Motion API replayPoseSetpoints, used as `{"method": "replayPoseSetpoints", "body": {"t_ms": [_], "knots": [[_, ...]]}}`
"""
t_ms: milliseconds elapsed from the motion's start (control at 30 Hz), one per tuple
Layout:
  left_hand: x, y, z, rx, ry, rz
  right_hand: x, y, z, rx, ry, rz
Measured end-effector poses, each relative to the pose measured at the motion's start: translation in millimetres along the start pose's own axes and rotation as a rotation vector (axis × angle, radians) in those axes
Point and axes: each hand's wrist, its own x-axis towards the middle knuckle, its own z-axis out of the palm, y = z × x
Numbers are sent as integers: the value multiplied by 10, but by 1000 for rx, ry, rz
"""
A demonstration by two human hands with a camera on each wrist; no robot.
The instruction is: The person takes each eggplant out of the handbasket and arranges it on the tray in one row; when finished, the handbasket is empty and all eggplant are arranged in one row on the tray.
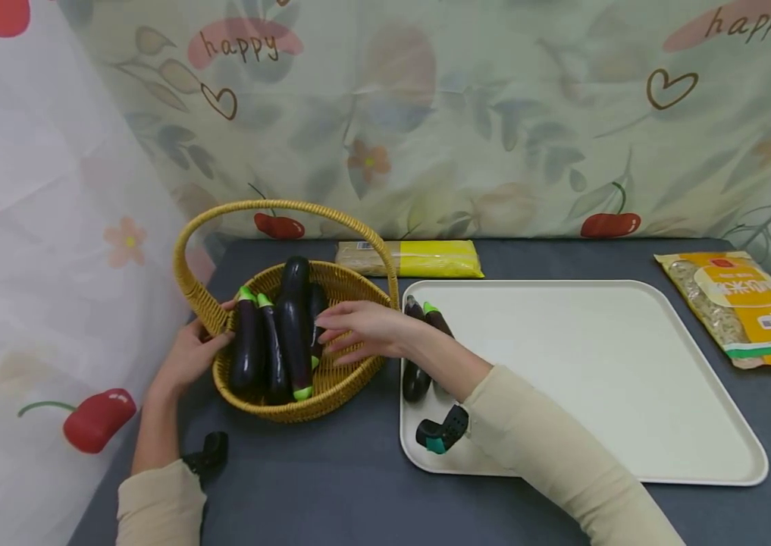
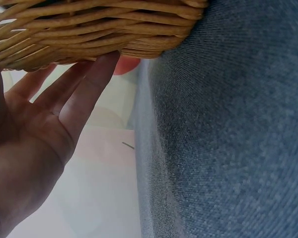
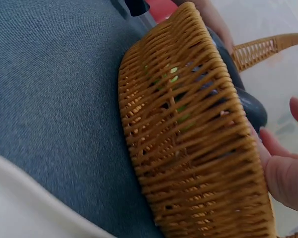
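A yellow wicker basket (image 1: 289,413) with an arched handle holds several dark purple eggplants (image 1: 295,326) with green stem ends, lying side by side toward its left. At the basket's left side, my left hand (image 1: 187,353) grips the rim by the handle's base. In the left wrist view, its fingers (image 2: 92,91) lie against the outside of the woven wall. My right hand (image 1: 365,327) reaches over the right rim with its fingers loosely extended, the fingertips right beside the rightmost eggplant (image 1: 318,303). Nothing shows in its grasp. The right wrist view has the thumb raised apart from the fingers.
A white tray (image 1: 583,379) lies right of the basket, with eggplants (image 1: 416,381) along its left edge, partly behind my right forearm. A yellow packet (image 1: 440,259) lies behind the basket and tray. An orange-and-yellow bag (image 1: 747,307) lies at the right. Printed cloth (image 1: 467,114) hangs behind.
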Motion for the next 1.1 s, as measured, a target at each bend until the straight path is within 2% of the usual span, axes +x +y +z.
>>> {"method": "replayPoseSetpoints", "body": {"t_ms": [467, 800, 1100], "knots": [[2, -13, -14, -14, -20, -14, 252, 95, 218, -32, 103, -8], [-5, -1, -9, -8, -11, -10, 360, 161, 435, -166, 248, -76], [1, 0, -21, -8, -25, -42, 333, 174, 435, -104, 255, -176]]}}
